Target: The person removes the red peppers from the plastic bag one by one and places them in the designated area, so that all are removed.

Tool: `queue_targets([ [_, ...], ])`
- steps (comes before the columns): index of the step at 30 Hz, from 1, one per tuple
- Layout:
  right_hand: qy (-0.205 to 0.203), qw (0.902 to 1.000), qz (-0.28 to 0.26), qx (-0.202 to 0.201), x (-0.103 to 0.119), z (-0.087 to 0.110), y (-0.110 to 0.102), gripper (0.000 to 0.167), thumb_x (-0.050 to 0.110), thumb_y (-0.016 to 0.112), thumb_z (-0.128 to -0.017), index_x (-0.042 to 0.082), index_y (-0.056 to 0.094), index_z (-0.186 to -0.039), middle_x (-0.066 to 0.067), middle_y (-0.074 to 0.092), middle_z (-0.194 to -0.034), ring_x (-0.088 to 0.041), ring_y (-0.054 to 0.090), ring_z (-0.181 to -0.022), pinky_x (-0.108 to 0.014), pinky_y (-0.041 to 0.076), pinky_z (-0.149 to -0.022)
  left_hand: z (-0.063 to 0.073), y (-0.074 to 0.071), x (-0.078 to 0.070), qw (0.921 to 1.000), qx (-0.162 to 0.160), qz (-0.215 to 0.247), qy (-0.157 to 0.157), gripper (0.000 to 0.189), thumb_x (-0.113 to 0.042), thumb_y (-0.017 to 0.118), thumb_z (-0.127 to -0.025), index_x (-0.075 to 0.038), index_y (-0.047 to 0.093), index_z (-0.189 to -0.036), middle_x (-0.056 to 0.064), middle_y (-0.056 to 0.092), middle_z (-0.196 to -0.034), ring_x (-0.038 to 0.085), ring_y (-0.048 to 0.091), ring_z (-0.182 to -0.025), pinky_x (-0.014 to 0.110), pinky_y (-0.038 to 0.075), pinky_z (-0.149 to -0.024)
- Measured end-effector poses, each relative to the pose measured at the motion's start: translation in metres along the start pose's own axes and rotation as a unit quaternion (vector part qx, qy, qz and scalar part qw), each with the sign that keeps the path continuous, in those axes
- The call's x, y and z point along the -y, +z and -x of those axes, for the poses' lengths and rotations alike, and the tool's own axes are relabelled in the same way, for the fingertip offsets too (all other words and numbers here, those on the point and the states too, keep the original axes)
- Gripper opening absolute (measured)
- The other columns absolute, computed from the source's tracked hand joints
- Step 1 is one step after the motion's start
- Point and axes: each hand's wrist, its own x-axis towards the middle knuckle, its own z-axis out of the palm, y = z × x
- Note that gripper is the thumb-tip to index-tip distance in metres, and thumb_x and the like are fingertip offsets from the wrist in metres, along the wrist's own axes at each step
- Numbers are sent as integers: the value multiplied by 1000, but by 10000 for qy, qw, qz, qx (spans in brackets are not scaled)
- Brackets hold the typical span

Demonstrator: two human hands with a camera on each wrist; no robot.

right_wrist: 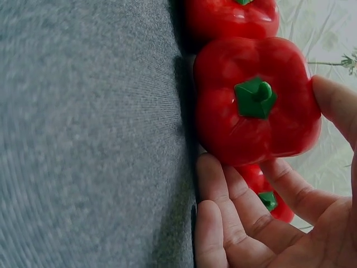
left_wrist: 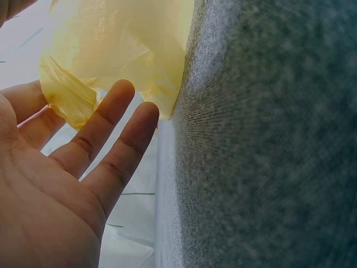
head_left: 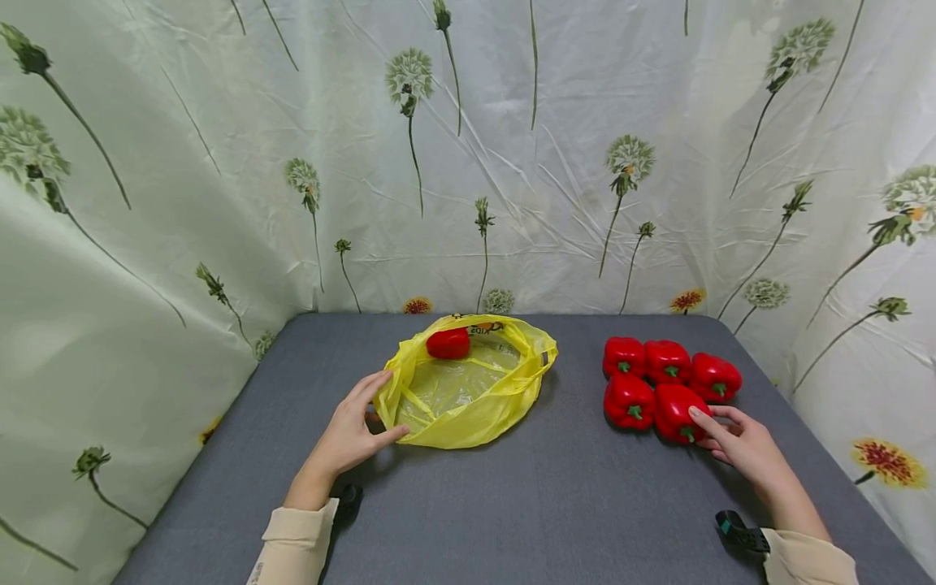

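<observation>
A yellow plastic bag [head_left: 475, 426] lies with its mouth spread wide on the table, and one red bell pepper [head_left: 448, 344] is inside near its back left. My left hand [head_left: 351, 435] is at the bag's left edge, fingers spread and relaxed, with the fingertips at the rim. In the left wrist view, the bag's side [left_wrist: 117, 39] overlaps the fingers. On the right, my right hand [head_left: 749, 451] holds the front right red bell pepper [head_left: 674, 410], thumb on top and fingers at its side. Its green stem [right_wrist: 255, 97] faces the right wrist camera.
Several more red bell peppers [head_left: 666, 360] sit close together behind and left of the held one. The grey table [head_left: 512, 512] ends at the back against a white floral curtain [head_left: 468, 162], which also hangs along both sides.
</observation>
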Motion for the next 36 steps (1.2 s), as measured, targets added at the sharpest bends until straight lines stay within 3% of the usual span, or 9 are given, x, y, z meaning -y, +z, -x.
queue_targets([
  [4,39,10000,65,-28,2,-1,2,87,59,51,-108,-11,33,-156,-32,67,-131,6,70,-81,-18,58,-75,1,0,1,10000,-14,7,8,94,-33,93,-85,-4,46,-162,18,50,-161,37,60,-135,37,62,-87],
  [7,62,9999,87,-50,3,-1,3,87,61,51,-108,-9,33,-157,-33,66,-133,7,70,-82,-18,57,-75,2,0,1,10000,-24,21,22,94,-32,93,-85,-4,46,-162,18,50,-161,37,60,-135,36,62,-86],
  [15,74,9998,144,-144,4,-2,4,86,62,51,-107,-7,35,-156,-22,72,-125,6,70,-81,-18,57,-75,2,-1,1,10000,-24,0,-5,95,-33,93,-85,-5,46,-162,18,50,-161,38,60,-135,38,62,-87],
  [26,50,9993,200,-319,6,-4,6,87,63,52,-106,-7,36,-156,-17,72,-117,6,70,-78,-18,56,-73,1,-1,1,10000,-37,-8,-3,95,-35,93,-84,-4,46,-161,18,50,-161,38,59,-136,40,62,-87],
  [36,5,9990,356,-267,6,-4,6,87,63,50,-107,-8,36,-156,-25,73,-123,6,71,-79,-19,56,-73,0,0,-1,10000,-27,5,12,94,-32,93,-85,-4,46,-161,19,50,-161,39,59,-137,41,63,-88],
])
